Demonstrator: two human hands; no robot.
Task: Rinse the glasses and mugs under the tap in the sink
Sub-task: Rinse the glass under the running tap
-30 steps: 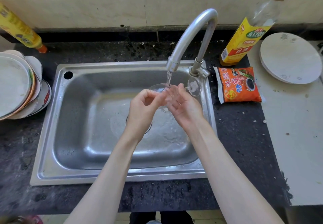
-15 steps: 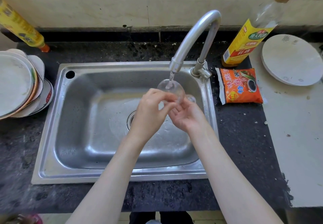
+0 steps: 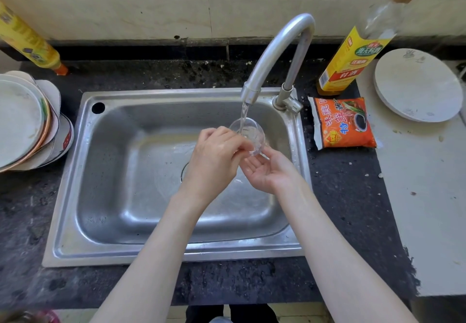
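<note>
1. We hold a clear glass (image 3: 248, 135) over the sink (image 3: 141, 171), right under the tap (image 3: 274, 53), and the water stream (image 3: 244, 116) falls into its mouth.
2. Our left hand (image 3: 214, 161) is curled over the glass from the near side, its fingers (image 3: 237, 143) grasping the wall of the glass.
3. Our right hand (image 3: 267, 171) lies palm up just below the glass, fingers (image 3: 252, 164) nearly straight and touching its base; we cannot tell whether they bear its weight.
4. The glass is tilted, mouth towards the spout.
5. On the dark worktop (image 3: 340, 196), left of the sink, stands a stack of plates (image 3: 22, 121), with a yellow bottle (image 3: 27, 40) behind them.
6. Right of the tap lie an orange packet (image 3: 343, 123) and a tall bottle (image 3: 358, 50) with a yellow label; a white plate (image 3: 416, 85) lies further right.
</note>
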